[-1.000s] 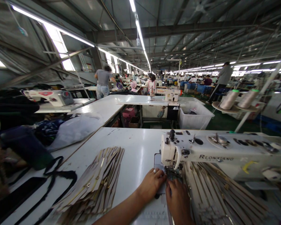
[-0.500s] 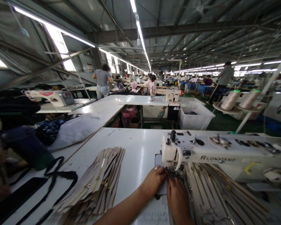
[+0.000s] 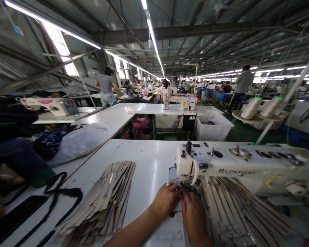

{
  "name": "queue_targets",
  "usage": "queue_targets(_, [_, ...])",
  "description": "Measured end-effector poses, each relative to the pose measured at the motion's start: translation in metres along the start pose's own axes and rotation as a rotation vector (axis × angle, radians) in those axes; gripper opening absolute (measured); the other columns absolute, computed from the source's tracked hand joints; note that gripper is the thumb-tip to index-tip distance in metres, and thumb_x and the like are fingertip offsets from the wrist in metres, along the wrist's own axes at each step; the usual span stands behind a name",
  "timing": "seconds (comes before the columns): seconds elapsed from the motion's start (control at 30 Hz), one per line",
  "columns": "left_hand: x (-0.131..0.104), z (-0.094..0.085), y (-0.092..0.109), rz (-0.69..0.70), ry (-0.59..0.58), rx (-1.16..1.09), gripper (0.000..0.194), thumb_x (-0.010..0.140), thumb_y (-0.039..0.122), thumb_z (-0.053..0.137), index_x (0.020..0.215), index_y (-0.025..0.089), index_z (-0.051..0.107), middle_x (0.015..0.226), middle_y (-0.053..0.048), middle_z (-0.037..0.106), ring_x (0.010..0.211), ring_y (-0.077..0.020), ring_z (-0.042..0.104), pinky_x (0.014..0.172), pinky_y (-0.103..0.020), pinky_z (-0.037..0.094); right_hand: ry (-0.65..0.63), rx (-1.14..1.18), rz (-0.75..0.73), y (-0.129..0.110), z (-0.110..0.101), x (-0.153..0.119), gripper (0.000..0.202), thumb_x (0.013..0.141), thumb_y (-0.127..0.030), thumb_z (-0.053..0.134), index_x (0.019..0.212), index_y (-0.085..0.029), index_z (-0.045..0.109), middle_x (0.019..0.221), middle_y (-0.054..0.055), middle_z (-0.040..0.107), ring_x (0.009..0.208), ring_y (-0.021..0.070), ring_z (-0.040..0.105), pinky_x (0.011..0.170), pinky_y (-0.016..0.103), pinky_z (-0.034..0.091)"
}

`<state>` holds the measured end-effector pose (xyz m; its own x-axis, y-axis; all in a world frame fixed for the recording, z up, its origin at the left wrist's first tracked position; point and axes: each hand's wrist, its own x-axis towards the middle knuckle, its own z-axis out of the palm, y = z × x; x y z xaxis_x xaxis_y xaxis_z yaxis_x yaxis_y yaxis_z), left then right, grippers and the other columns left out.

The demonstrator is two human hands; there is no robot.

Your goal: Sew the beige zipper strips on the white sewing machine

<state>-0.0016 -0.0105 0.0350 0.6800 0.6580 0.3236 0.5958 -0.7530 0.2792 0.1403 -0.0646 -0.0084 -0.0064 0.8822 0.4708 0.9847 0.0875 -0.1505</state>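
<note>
Both hands are at the needle end of a white sewing machine (image 3: 208,169) on the right of the table. My left hand (image 3: 167,197), with a ring on one finger, has its fingers bent and closed just left of the presser foot. Close beside it, fingers together and pointing at the foot, lies my right hand (image 3: 194,214). Whatever they hold at the foot is dark, small and mostly hidden by the fingers. To the left lies a bundle of beige zipper strips (image 3: 110,192) with gold teeth. A second bundle of zipper strips (image 3: 226,209) lies to the right, partly under the machine arm.
Black straps (image 3: 58,199) and a white plastic bag (image 3: 79,142) lie at left. Thread cones (image 3: 251,108) stand on a holder at right. Beyond the white table (image 3: 144,154) are a white bin (image 3: 213,127), another sewing machine (image 3: 184,103) and several people.
The whole view has shifted slightly, so things sit a little further left. Both hands stay at the presser foot, with only slight finger movement.
</note>
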Motion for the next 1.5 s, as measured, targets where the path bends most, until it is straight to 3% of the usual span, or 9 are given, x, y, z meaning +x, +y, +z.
queue_targets(0.27, [0.002, 0.004, -0.003, -0.012, 0.023, 0.034, 0.014, 0.093, 0.022, 0.056, 0.101, 0.019, 0.066, 0.096, -0.006, 0.064, 0.090, -0.0231, 0.057, 0.080, -0.036, 0.048, -0.082, 0.002, 0.008, -0.002, -0.010, 0.005, 0.032, 0.090, -0.008, 0.042, 0.103, -0.017, 0.070, 0.084, 0.008, 0.067, 0.077, 0.0226, 0.065, 0.069, 0.034, 0.048])
queue_targets(0.4, [0.001, 0.002, -0.002, 0.025, 0.004, 0.038, 0.023, 0.096, 0.023, 0.051, 0.116, 0.024, 0.062, 0.100, -0.006, 0.062, 0.091, -0.0223, 0.055, 0.080, -0.035, 0.046, -0.106, 0.015, -0.026, 0.000, -0.015, 0.001, 0.032, 0.089, -0.008, 0.041, 0.098, -0.018, 0.070, 0.086, 0.008, 0.068, 0.077, 0.0224, 0.065, 0.071, 0.034, 0.048])
queue_targets(0.53, [0.000, -0.001, -0.003, 0.101, -0.009, 0.049, 0.025, 0.097, 0.025, 0.050, 0.119, 0.028, 0.062, 0.099, -0.004, 0.061, 0.091, -0.0218, 0.054, 0.080, -0.034, 0.043, -0.009, 0.128, -0.039, 0.006, -0.013, -0.019, 0.031, 0.092, -0.015, 0.038, 0.108, -0.015, 0.064, 0.094, 0.010, 0.070, 0.083, 0.0214, 0.067, 0.074, 0.033, 0.048])
queue_targets(0.67, [-0.001, -0.001, -0.004, 0.118, -0.025, 0.058, 0.023, 0.097, 0.023, 0.050, 0.115, 0.026, 0.064, 0.097, -0.004, 0.062, 0.090, -0.0214, 0.053, 0.079, -0.034, 0.041, 0.105, 0.204, -0.049, 0.012, -0.009, -0.040, 0.030, 0.095, -0.023, 0.036, 0.109, -0.018, 0.061, 0.089, 0.007, 0.070, 0.078, 0.0194, 0.067, 0.072, 0.032, 0.048])
queue_targets(0.83, [-0.002, -0.001, -0.004, 0.118, -0.026, 0.048, 0.021, 0.096, 0.025, 0.052, 0.113, 0.025, 0.064, 0.097, -0.004, 0.062, 0.091, -0.0220, 0.053, 0.079, -0.034, 0.040, 0.111, 0.171, -0.125, 0.018, -0.004, -0.048, 0.023, 0.093, -0.021, 0.042, 0.102, -0.022, 0.063, 0.079, 0.003, 0.066, 0.070, 0.0173, 0.064, 0.067, 0.030, 0.045])
queue_targets(0.93, [-0.001, -0.002, -0.002, 0.122, -0.022, 0.049, 0.020, 0.096, 0.023, 0.051, 0.111, 0.025, 0.064, 0.097, -0.004, 0.062, 0.089, -0.0216, 0.053, 0.077, -0.034, 0.040, 0.103, 0.112, -0.154, 0.019, -0.002, -0.048, 0.023, 0.090, -0.018, 0.045, 0.103, -0.023, 0.064, 0.078, 0.003, 0.065, 0.068, 0.0174, 0.062, 0.065, 0.030, 0.043])
queue_targets(1.2, [-0.005, -0.005, -0.004, 0.217, -0.046, 0.045, 0.023, 0.097, 0.023, 0.048, 0.113, 0.022, 0.064, 0.095, -0.006, 0.061, 0.089, -0.0213, 0.053, 0.083, -0.037, 0.040, 0.021, 0.004, -0.068, 0.006, -0.015, -0.042, 0.028, 0.085, -0.010, 0.044, 0.095, -0.022, 0.068, 0.082, 0.006, 0.065, 0.075, 0.0217, 0.061, 0.069, 0.035, 0.041])
queue_targets(1.5, [-0.007, -0.011, -0.002, 0.208, -0.036, -0.004, 0.027, 0.095, 0.017, 0.045, 0.112, 0.022, 0.064, 0.094, -0.007, 0.060, 0.088, -0.0212, 0.052, 0.082, -0.037, 0.041, -0.084, -0.014, 0.015, -0.006, -0.033, -0.014, 0.028, 0.086, -0.010, 0.045, 0.090, -0.023, 0.070, 0.086, 0.008, 0.066, 0.082, 0.0242, 0.061, 0.076, 0.038, 0.042])
